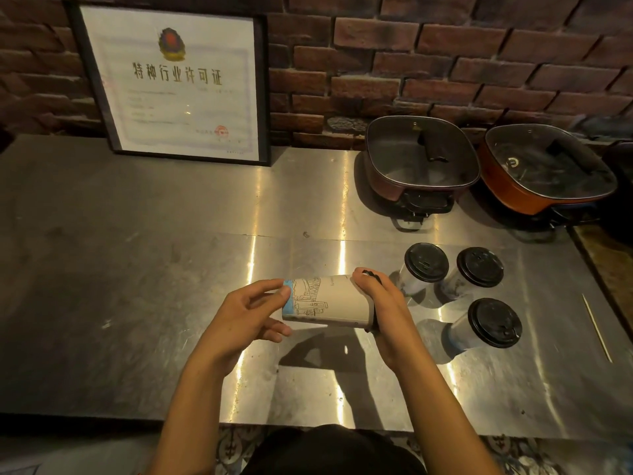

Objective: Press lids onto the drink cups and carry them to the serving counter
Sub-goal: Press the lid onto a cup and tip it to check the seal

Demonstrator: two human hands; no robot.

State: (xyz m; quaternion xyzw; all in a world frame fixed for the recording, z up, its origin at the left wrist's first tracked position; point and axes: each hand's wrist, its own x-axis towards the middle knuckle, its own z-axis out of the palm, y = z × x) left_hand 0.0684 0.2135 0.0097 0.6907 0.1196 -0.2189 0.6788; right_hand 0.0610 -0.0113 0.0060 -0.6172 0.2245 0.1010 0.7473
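I hold a white paper cup [337, 301] with a line drawing sideways above the steel counter [171, 269]. My left hand [246, 318] grips its base end. My right hand [383, 310] covers its mouth end, where a black lid [373, 318] shows under my palm and fingers. Three more cups stand upright to the right, each with a black lid on: one at the back left [425, 262], one at the back right [479, 267] and one nearer to me [494, 323].
Two electric hot pots with glass lids [421, 156] [548, 166] stand at the back right against the brick wall. A framed certificate [174, 84] leans on the wall at the back left. A thin wooden stick [596, 327] lies at the right edge.
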